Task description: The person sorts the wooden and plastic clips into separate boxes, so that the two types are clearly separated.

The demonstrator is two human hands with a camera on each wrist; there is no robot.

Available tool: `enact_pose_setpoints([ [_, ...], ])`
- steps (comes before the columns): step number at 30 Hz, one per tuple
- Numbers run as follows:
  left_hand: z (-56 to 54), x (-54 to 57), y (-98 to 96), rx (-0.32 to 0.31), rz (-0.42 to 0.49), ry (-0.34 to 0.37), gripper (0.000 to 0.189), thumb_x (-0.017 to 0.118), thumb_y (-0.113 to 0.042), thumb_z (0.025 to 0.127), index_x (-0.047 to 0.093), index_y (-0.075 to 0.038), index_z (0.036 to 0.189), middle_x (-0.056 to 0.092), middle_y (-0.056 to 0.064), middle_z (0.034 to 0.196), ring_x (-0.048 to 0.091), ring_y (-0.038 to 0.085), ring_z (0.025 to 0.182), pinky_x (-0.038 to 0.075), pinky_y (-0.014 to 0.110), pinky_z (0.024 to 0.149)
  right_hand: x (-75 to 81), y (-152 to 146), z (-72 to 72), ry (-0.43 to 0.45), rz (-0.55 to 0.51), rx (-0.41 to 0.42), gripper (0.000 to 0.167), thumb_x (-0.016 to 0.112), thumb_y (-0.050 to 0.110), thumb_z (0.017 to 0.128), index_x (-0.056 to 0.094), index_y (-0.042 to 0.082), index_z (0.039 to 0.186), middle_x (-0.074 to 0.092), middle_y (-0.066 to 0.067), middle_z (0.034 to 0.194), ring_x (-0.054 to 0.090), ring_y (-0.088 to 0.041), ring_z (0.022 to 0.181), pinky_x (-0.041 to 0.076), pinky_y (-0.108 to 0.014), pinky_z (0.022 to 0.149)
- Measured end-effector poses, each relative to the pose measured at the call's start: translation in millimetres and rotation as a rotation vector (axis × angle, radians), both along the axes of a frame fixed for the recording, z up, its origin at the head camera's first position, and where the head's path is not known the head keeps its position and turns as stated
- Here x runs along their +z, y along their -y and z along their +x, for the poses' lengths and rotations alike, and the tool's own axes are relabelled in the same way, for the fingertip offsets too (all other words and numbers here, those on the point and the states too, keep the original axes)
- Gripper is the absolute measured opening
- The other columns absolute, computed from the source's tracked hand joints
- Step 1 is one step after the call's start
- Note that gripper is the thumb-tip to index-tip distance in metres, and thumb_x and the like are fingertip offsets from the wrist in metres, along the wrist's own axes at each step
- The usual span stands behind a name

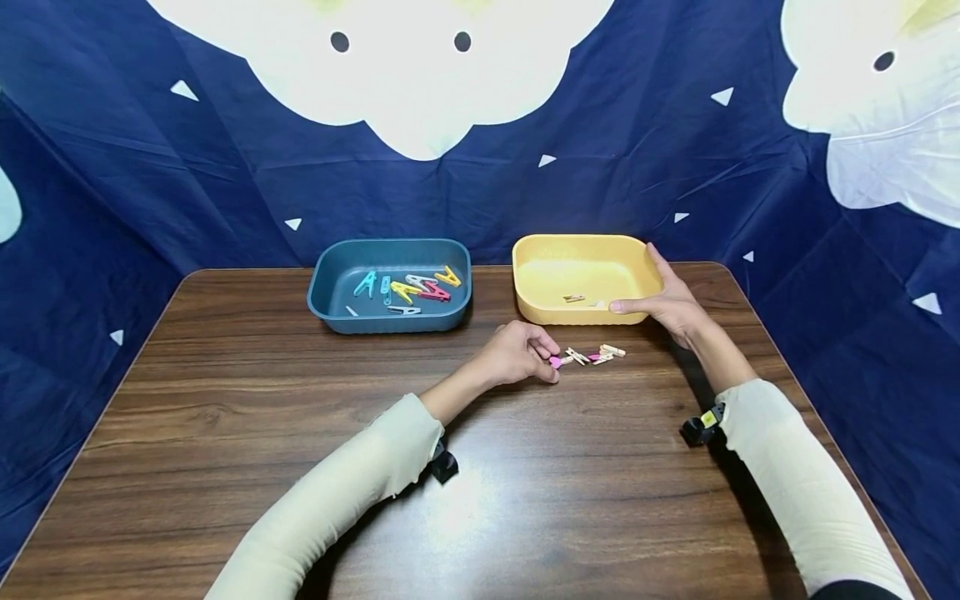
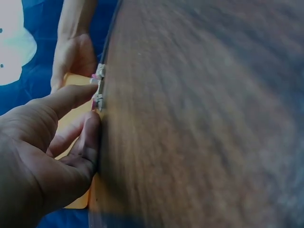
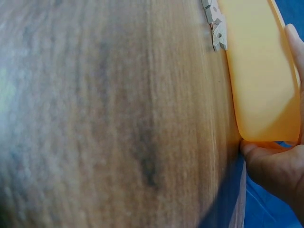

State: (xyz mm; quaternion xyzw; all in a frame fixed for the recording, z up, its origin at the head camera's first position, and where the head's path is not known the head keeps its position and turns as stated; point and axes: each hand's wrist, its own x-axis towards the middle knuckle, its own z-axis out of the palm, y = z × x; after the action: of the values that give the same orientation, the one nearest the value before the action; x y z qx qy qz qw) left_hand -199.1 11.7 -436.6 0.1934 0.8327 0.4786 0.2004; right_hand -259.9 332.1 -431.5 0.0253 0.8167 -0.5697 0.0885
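Note:
My left hand [image 1: 519,353] reaches to a small wooden clothespin with a pink heart [image 1: 555,362] on the table. Thumb and forefinger stand apart on either side of it; in the left wrist view a gap shows between the fingertips. Just right of it lie several more small wooden clothespins [image 1: 576,356], one with another pink piece. My right hand [image 1: 675,307] holds the right end of a yellow basin [image 1: 581,317], thumb along the front rim and fingers at the right side. Inside that basin is a small wooden clothespin [image 1: 573,298] and a pale piece partly hidden near the thumb.
A dark blue basin [image 1: 382,323] stands to the left of the yellow one, holding several plastic clothespins [image 1: 405,290] in teal, yellow, red and white. Both basins are at the far edge of the brown wooden table [image 1: 480,517], before a blue cloth backdrop [image 1: 450,200].

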Motion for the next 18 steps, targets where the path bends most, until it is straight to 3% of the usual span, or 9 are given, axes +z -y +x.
enact_pose_setpoints([
  [2, -1.1, -1.2, -1.3, 0.008, -0.019, -0.007, 0.035, 0.102, -0.01, 0.077, 0.086, -0.008, 0.108, 0.084, 0.003, 0.102, 0.074, 0.008, 0.088, 0.059, 0.022, 0.085, 0.0, 0, 0.0, 0.0, 0.0, -0.002, 0.145, 0.096, 0.004, 0.087, -0.009, 0.033, 0.183, -0.004, -0.002, 0.193, 0.015, -0.025, 0.177, 0.014, -0.044, 0.145],
  [9, -23.6, -39.9, -11.1, 0.021, -0.115, -0.064, 0.027, 0.106, -0.02, 0.075, 0.085, -0.028, 0.09, 0.078, -0.014, 0.087, 0.073, 0.003, 0.086, 0.059, 0.024, 0.084, -0.6, 0, 0.6, 0.0, 0.053, -0.002, 0.145, 0.097, 0.008, 0.088, -0.009, 0.034, 0.183, -0.007, 0.0, 0.192, 0.006, -0.026, 0.178, 0.009, -0.044, 0.146],
  [13, -33.7, -56.6, -12.7, 0.019, -0.106, -0.07, 0.028, 0.107, -0.024, 0.076, 0.084, -0.036, 0.085, 0.078, -0.018, 0.085, 0.074, 0.002, 0.085, 0.06, 0.025, 0.085, -0.6, 0, 0.7, -0.004, 0.051, -0.005, 0.145, 0.097, 0.007, 0.087, -0.009, 0.034, 0.183, -0.006, 0.0, 0.193, 0.006, -0.025, 0.179, 0.009, -0.044, 0.146],
  [18, -38.2, -62.3, -12.5, 0.012, -0.096, -0.066, 0.027, 0.108, -0.028, 0.077, 0.084, -0.038, 0.086, 0.08, -0.018, 0.086, 0.076, 0.003, 0.085, 0.061, 0.025, 0.086, 0.4, 1, 1.6, -0.004, 0.054, -0.005, 0.145, 0.097, 0.008, 0.087, -0.008, 0.034, 0.183, -0.004, 0.0, 0.193, 0.008, -0.026, 0.178, 0.01, -0.044, 0.146],
])
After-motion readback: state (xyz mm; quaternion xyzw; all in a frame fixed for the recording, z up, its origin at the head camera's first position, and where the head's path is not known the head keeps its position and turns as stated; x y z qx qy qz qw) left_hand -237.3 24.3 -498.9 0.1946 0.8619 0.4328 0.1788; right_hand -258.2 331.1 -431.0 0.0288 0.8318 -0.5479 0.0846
